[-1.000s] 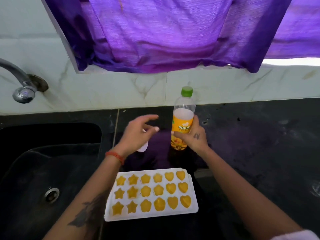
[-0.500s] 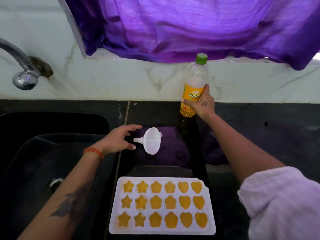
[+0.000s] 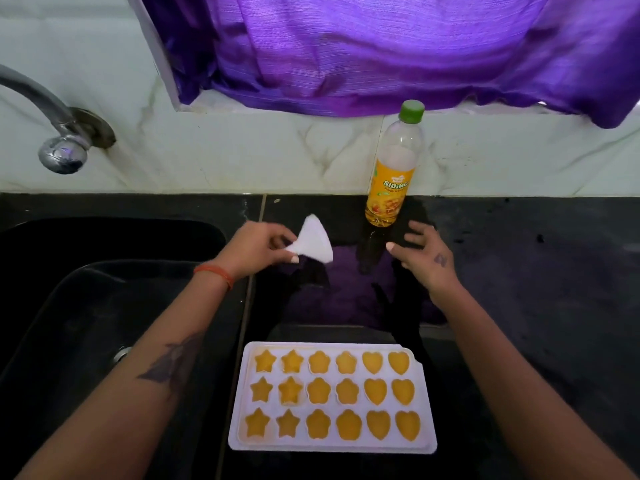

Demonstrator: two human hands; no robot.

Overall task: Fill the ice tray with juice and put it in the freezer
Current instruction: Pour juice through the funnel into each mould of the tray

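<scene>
A white ice tray [image 3: 242, 410] lies on the black counter near me; its star, flower and heart cells all hold orange juice. The juice bottle [image 3: 389, 181], green cap on, stands upright at the back against the wall. My left hand [image 3: 254, 249] pinches the spout of a white funnel [image 3: 313, 242], which is tilted just above the counter. My right hand [image 3: 424, 254] hovers with fingers spread a little in front of the bottle, holding nothing.
A black sink [image 3: 86, 289] lies to the left with a chrome tap [image 3: 59, 140] above it. White marble tiles back the counter [image 3: 536, 289]. A purple curtain [image 3: 381, 46] hangs over the window ledge.
My right hand set the bottle against the back wall and let go, pulling back. My left hand took hold of the funnel by its spout and lifted it.
</scene>
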